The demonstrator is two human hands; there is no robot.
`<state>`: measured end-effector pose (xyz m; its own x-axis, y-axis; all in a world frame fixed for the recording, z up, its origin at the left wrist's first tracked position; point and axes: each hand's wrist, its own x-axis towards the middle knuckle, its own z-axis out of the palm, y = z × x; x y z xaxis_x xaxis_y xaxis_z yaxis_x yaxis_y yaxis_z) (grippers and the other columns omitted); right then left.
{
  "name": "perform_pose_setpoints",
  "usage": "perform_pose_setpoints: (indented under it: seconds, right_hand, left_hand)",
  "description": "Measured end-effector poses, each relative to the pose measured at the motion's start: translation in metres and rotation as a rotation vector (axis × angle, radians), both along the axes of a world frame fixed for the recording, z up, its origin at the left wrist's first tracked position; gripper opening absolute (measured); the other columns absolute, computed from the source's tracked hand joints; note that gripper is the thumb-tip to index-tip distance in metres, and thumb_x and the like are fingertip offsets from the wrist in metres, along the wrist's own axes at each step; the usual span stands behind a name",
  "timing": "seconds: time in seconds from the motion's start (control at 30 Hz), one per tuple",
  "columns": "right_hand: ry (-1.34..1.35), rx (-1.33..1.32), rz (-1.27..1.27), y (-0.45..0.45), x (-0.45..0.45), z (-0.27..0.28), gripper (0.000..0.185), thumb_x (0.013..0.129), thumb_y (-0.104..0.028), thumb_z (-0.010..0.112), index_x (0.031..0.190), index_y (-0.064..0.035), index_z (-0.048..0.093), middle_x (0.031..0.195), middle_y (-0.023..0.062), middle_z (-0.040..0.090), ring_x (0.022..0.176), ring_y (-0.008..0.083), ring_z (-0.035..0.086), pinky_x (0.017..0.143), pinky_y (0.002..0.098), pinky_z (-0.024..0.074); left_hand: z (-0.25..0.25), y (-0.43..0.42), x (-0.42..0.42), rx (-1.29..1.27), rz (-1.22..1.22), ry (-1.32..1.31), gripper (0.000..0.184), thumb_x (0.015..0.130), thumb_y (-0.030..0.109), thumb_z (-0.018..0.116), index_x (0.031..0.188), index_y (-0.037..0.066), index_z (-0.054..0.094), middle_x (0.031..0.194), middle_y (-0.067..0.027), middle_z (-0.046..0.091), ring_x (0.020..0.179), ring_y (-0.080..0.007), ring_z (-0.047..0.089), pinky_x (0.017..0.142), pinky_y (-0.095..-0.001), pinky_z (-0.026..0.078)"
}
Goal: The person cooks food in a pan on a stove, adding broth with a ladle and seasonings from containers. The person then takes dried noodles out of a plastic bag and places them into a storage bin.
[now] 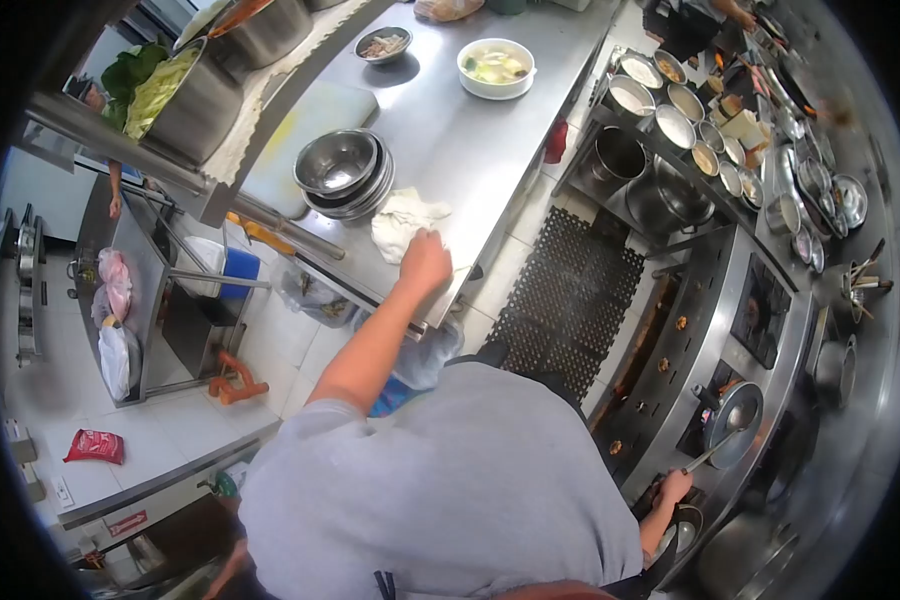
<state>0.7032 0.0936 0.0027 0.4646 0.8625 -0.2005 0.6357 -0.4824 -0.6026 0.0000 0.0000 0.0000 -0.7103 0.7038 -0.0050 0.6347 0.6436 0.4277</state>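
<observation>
One hand, the left hand (425, 262), is resting at the edge of the white cloth (400, 222) near the near end of the steel table (450, 150); its fingers are curling there, but I cannot tell whether this grip is clenching the cloth. The cloth is lying just beside the stacked metal bowls (335, 160), likely because that end is easy to reach. The bowls are nesting, probably to save room, by the cutting board (325, 110) along the table's left edge. The right hand (673, 487) is grasping the ladle (711, 450) by its handle, presumably to distance the fingers from the wok (744, 446), which is sitting on the stove (660, 385).
</observation>
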Motion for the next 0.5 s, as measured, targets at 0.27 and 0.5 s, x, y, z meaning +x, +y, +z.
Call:
perform_pose_setpoints:
  seconds: [0.27,0.5]
  right_hand:
    - [0.738,-0.076,-0.412,0.024,-0.05,0.011,0.012,0.091,-0.014,0.05,0.08,-0.0098,0.047,0.064,0.0044,0.048,0.054,0.0176,0.049,0.05,0.0312,0.0426]
    - [0.858,-0.13,-0.471,0.041,-0.042,-0.01,0.018,0.093,-0.015,0.047,0.076,-0.0117,0.045,0.062,0.0032,0.046,0.055,0.0177,0.048,0.053,0.0334,0.0415]
  left_hand:
    - [0.027,0.055,0.008,-0.014,-0.04,-0.15,0.034,0.09,0.028,0.06,0.11,-0.001,0.062,0.11,-0.0213,0.062,0.103,-0.0387,0.062,0.087,-0.0478,0.051]
    - [0.014,0.135,0.023,0.104,0.012,-0.425,0.046,0.088,0.027,0.062,0.126,0.001,0.059,0.105,-0.0215,0.069,0.1,-0.0381,0.065,0.088,-0.044,0.051]
